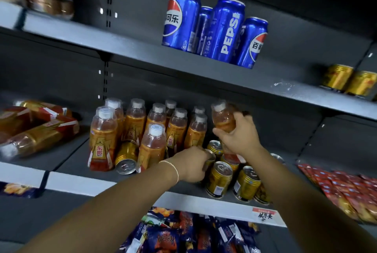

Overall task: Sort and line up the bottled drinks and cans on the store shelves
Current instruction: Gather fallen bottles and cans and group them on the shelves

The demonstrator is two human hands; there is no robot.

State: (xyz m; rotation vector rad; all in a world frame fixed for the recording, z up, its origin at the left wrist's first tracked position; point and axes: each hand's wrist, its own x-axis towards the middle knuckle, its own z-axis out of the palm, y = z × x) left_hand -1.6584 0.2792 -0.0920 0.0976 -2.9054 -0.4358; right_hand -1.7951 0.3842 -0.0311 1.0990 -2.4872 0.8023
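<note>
On the middle shelf (81, 183) stand several orange energy-drink bottles (134, 124) with white caps. My right hand (238, 136) grips one such bottle (223, 116) lifted at the right end of the group. My left hand (193, 164) curls round a gold can (210, 159) just below. More gold cans (219, 179) stand to the right of it near the shelf's front. One gold can (126, 158) lies on its side between the front bottles. Several blue Pepsi cans (216, 26) stand bunched on the upper shelf.
Two gold cans (348, 80) stand at the far right of the upper shelf. Bottles lie on their sides (38, 128) on the left bay. Red packets (342, 187) lie at the right, blue snack bags (183, 232) fill the shelf below. Bare shelf shows left of the Pepsi cans.
</note>
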